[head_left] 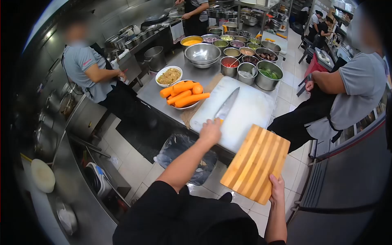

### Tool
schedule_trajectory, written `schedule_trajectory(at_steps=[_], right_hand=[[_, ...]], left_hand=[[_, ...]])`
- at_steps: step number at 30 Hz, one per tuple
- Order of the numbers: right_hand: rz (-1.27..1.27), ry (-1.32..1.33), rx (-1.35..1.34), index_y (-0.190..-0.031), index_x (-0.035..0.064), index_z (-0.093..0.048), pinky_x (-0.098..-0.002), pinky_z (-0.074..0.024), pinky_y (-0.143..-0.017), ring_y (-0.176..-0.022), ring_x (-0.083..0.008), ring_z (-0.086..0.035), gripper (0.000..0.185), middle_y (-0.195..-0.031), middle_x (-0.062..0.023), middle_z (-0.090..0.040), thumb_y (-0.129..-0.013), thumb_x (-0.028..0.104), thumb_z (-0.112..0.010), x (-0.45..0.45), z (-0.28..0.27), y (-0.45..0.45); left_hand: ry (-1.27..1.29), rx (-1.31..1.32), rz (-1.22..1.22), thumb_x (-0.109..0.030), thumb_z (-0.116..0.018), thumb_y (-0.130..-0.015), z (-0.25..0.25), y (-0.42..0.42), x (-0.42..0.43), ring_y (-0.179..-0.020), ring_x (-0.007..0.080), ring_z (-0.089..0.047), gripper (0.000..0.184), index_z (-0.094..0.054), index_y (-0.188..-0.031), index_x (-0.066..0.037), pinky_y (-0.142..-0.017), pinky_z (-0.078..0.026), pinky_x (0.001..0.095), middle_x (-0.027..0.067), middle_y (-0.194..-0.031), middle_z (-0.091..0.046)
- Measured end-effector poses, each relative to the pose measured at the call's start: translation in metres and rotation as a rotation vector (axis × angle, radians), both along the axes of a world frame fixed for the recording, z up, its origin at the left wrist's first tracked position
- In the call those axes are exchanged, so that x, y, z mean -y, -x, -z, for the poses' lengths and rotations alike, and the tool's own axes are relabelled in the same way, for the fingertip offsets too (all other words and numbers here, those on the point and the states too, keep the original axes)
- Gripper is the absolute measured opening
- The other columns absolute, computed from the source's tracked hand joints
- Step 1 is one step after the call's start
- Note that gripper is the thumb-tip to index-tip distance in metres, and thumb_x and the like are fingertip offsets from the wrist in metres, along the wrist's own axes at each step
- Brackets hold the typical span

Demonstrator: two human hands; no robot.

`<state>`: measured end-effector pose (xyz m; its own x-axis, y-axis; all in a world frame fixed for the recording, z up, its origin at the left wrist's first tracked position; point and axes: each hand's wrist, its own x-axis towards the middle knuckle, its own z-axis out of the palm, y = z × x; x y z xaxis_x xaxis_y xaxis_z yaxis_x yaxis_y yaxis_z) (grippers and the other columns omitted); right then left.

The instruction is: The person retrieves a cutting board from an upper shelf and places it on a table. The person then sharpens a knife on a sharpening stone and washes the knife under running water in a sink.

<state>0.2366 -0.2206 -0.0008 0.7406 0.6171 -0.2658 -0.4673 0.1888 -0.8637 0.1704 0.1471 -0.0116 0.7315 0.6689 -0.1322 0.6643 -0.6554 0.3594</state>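
Observation:
My left hand (pixel 211 132) is at the near left of the white cutting board (pixel 249 118), its fingers closed over the yellow handle of a chef's knife (pixel 229 103). The wide blade lies across the white board and points away from me; most of the handle is hidden by the hand. With my right hand (pixel 277 188) I grip a striped wooden cutting board (pixel 257 163) by its lower right edge. It is held tilted in front of the table's near edge, overlapping the white board's corner in view.
Peeled carrots (pixel 183 93) fill a bowl on the left, beside a bowl of chopped food (pixel 169 76). Steel bowls (pixel 202 54) and several ingredient pots (pixel 268 75) stand behind. A lined bin (pixel 190 159) sits below. People stand left (pixel 87 67) and right (pixel 355 81).

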Motion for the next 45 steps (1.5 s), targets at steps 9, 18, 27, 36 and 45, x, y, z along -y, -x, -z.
schedule_trajectory(at_steps=[9, 18, 27, 36, 45], right_hand=[[-0.105, 0.022, -0.001, -0.134, -0.0056, -0.052, -0.0365, -0.0540, -0.092, -0.109, -0.0249, -0.066, 0.040, -0.127, -0.0152, -0.064, -0.098, 0.009, -0.062, -0.129, 0.030, -0.084], [-0.209, 0.822, 1.341, -0.140, -0.0038, -0.049, -0.0532, -0.0340, -0.111, -0.140, -0.0492, -0.033, 0.075, -0.151, -0.0324, -0.034, -0.086, 0.043, -0.073, -0.180, 0.009, -0.105], [-0.320, 0.974, 1.564, -0.147, -0.0106, -0.035, -0.0589, -0.0210, -0.116, -0.146, -0.0541, -0.018, 0.086, -0.157, -0.0353, -0.021, -0.092, 0.049, -0.062, -0.205, 0.036, -0.038], [-0.077, 0.737, 1.502, -0.134, -0.0088, -0.050, -0.0512, -0.0410, -0.106, -0.127, -0.0473, -0.048, 0.061, -0.136, -0.0329, -0.050, -0.092, 0.033, -0.066, -0.260, 0.032, -0.210], [-0.749, 1.037, 1.027, -0.108, -0.0122, -0.070, -0.0432, -0.0537, -0.089, -0.100, -0.0387, -0.070, 0.085, -0.104, -0.0310, -0.071, -0.086, 0.070, -0.060, -0.303, -0.004, -0.279]], left_hand=[[0.003, -0.004, -0.149, -0.020, -0.060, -0.087, -0.016, 0.043, -0.021, -0.121, 0.0428, -0.055, 0.061, -0.047, -0.147, -0.018, -0.099, -0.049, 0.0508, 0.0264, -0.127, -0.054], [0.073, 0.140, -0.174, -0.020, -0.058, -0.088, -0.014, 0.058, -0.046, -0.117, 0.0475, -0.057, 0.060, -0.046, -0.147, -0.015, -0.099, -0.048, 0.0522, 0.0301, -0.126, -0.055], [0.119, 0.373, -0.153, -0.026, -0.059, -0.095, -0.040, 0.091, 0.001, -0.095, 0.0482, -0.063, 0.054, -0.046, -0.147, -0.015, -0.084, -0.053, 0.0535, 0.0258, -0.108, -0.057], [0.265, 0.163, -0.194, -0.027, -0.064, -0.093, -0.030, 0.076, 0.018, -0.109, 0.0481, -0.061, 0.066, -0.038, -0.150, -0.006, -0.093, -0.050, 0.0495, 0.0303, -0.118, -0.060], [0.313, 0.046, -0.288, -0.034, -0.063, -0.096, -0.025, 0.026, 0.058, -0.112, 0.0486, -0.060, 0.080, -0.023, -0.156, 0.000, -0.095, -0.048, 0.0502, 0.0344, -0.118, -0.061]])
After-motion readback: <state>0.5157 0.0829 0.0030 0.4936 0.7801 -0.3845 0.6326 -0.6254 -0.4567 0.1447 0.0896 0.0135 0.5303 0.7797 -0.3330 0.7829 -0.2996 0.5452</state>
